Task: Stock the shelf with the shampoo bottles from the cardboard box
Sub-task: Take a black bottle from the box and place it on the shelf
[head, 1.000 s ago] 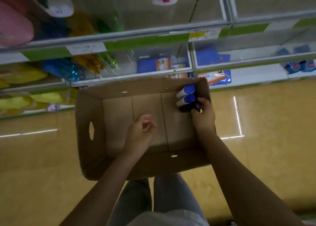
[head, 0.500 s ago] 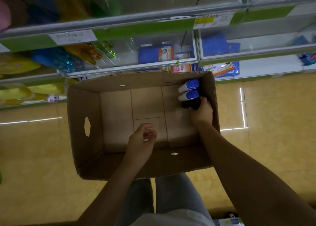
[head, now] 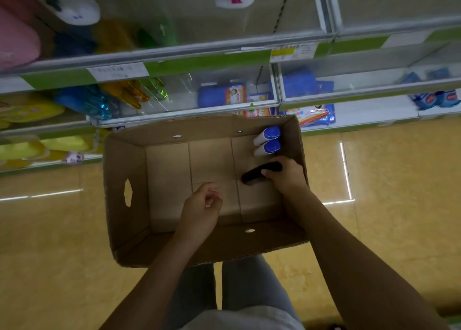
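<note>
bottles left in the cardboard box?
3. Two white bottles with blue caps stand side by side in the far right corner of the brown cardboard box. One dark bottle lies tilted just nearer, gripped by the right hand. None seems hidden.

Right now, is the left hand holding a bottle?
No, the left hand hangs loosely curled and empty over the cardboard box, while the right hand grips the dark bottle.

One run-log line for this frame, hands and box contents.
right hand: grips black bottle | left hand: loosely curled, holds nothing | cardboard box: two blue-capped bottles in far right corner | stage: picking
</note>
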`<state>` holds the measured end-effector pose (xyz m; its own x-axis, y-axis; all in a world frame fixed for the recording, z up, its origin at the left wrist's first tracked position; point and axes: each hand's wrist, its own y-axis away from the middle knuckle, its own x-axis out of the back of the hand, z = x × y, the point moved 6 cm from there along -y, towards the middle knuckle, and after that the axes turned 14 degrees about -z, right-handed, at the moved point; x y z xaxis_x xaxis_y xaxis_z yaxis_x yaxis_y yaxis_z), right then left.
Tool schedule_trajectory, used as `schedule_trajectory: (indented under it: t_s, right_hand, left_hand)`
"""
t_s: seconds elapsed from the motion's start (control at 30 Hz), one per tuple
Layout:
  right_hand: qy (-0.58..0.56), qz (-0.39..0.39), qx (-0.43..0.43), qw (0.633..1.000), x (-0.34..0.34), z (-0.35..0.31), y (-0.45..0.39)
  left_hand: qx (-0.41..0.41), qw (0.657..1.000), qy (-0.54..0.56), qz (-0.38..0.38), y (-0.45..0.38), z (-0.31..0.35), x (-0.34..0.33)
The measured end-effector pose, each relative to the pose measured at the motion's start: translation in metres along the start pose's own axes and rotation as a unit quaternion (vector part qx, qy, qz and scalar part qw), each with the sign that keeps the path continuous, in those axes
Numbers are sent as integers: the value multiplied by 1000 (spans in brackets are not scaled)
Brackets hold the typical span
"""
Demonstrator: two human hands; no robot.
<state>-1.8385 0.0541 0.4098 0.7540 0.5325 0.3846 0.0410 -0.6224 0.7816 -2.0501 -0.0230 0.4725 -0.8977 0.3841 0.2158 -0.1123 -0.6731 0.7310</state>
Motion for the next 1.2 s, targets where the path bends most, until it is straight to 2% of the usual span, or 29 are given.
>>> schedule_trajectory:
  t_s: [0.07,0.23,0.43,0.57,0.67,0.77,1.1,1.2]
  right_hand:
    - [-17,-31,26,999,5,-20,12]
    - [-155,-130,110,973,17,-91,59]
    - [-129,-186,176,958,43,-182,127]
    - [-91,-218,209,949,57,-231,167]
    - [-22,-175,237,955,66,-263,189]
    - [-4,-110,275,955,72,-288,204]
    - [-88,-81,416,902,73,-330,248]
    - [-135,-68,442,884,82,-338,260]
  left_hand:
    - [-12,1000,-6,-1,5,4,3]
    - [-38,999,-8,13,12,15,22]
    - [-82,994,-25,65,34,59,73]
    - [-169,985,38,2,60,95,94]
    - [-206,970,117,-56,81,112,100]
    - [-241,954,165,-64,100,129,108]
    - [-337,923,183,8,154,176,144]
    - [-349,917,192,-20,164,189,145]
